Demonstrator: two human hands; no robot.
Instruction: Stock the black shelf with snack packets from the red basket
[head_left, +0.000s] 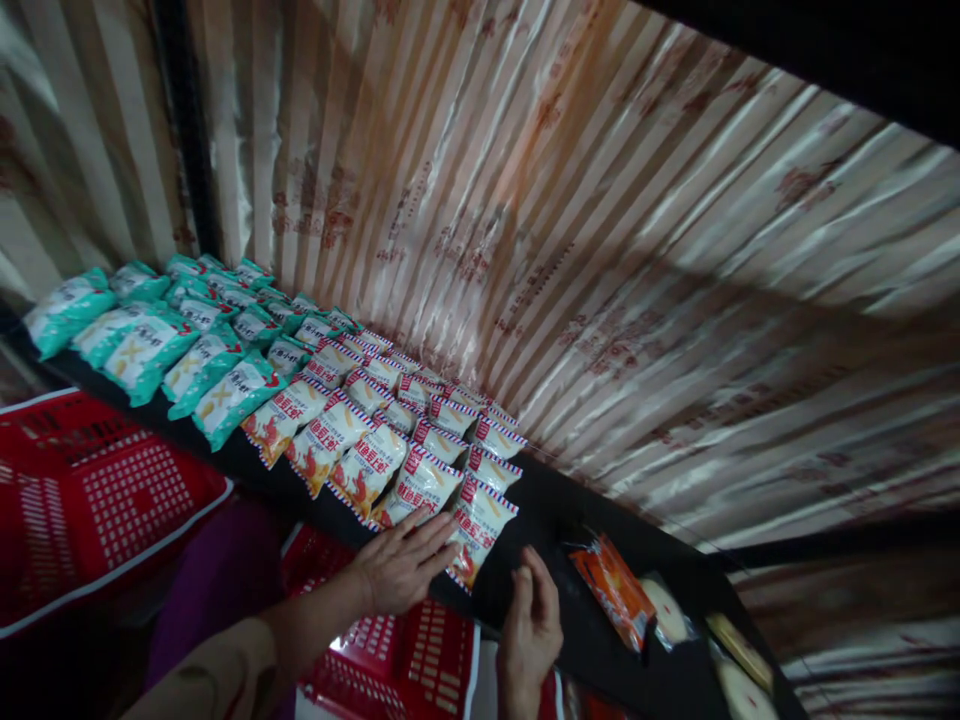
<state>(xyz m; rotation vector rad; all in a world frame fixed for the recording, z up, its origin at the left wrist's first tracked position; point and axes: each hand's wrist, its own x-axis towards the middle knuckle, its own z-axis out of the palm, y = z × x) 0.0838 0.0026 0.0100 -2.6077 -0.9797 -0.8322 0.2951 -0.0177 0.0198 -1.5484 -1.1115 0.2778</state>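
Note:
My left hand (405, 565) lies with its fingers stretched out against the lower front of the white snack bags with red print (420, 487). Its fingertips reach the edge of the end snack bag (480, 520) at the right of the front row. To the right of that bag, apart from it, is my right hand (531, 625), fingers loosely bent and nothing visible in them. The white bags have striped top edges and stand in several rows, leaning back. Left of them are several rows of teal snack bags (232, 395).
A black shelf (555, 500) carries the bags, with an orange packet (613, 585), a pale round package (667, 610) and a yellowish packet (739, 650) farther right. Red plastic baskets (150, 490) sit below. A striped, wrinkled sheet (450, 200) hangs behind.

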